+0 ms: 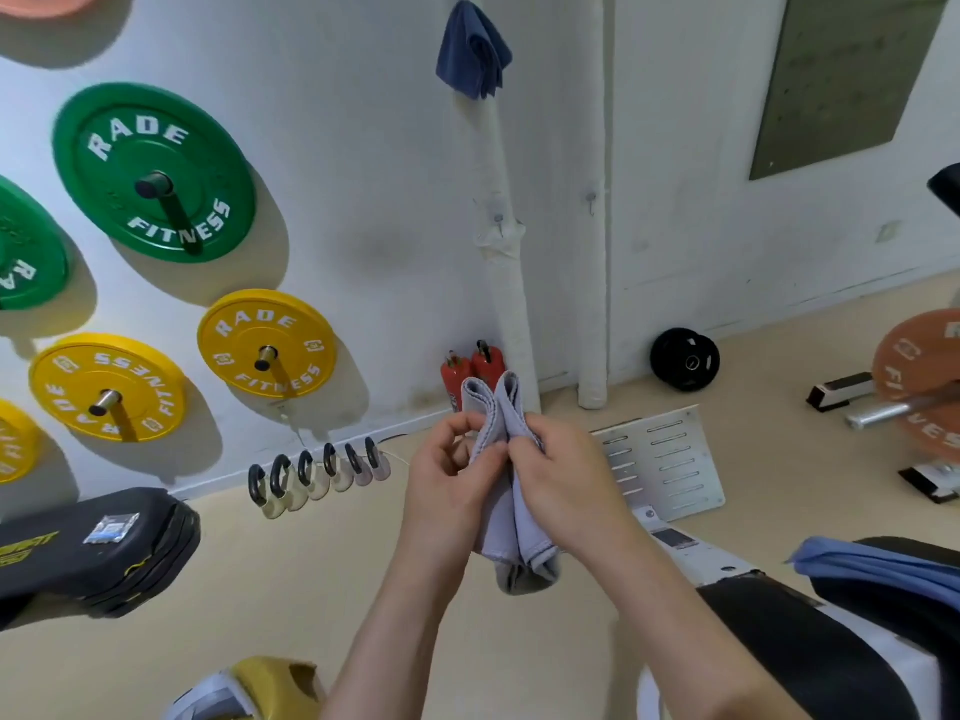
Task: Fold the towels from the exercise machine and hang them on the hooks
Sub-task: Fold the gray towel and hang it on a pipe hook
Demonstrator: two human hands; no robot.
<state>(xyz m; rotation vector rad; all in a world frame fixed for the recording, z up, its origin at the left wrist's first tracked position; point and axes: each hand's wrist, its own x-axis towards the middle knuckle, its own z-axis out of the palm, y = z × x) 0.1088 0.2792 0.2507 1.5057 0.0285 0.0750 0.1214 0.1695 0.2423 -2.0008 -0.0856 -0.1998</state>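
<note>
Head view: a white wall (363, 148) rises beyond both hands and meets a beige floor (311, 589) that spreads beneath them. Down to the right of the right hand (566, 480), an exercise machine (805, 641) carries a light blue towel (872, 569). Left of the left hand (452, 480), green weight plates (154, 171) and yellow weight plates (267, 343) sit on wall pegs. High above the hands, a dark blue towel (475, 52) hangs against the wall. Between the hands, a folded grey towel (514, 537) stands upright, each hand pinching it with curled fingers. A bare hook (590, 202) sits above the right hand.
</note>
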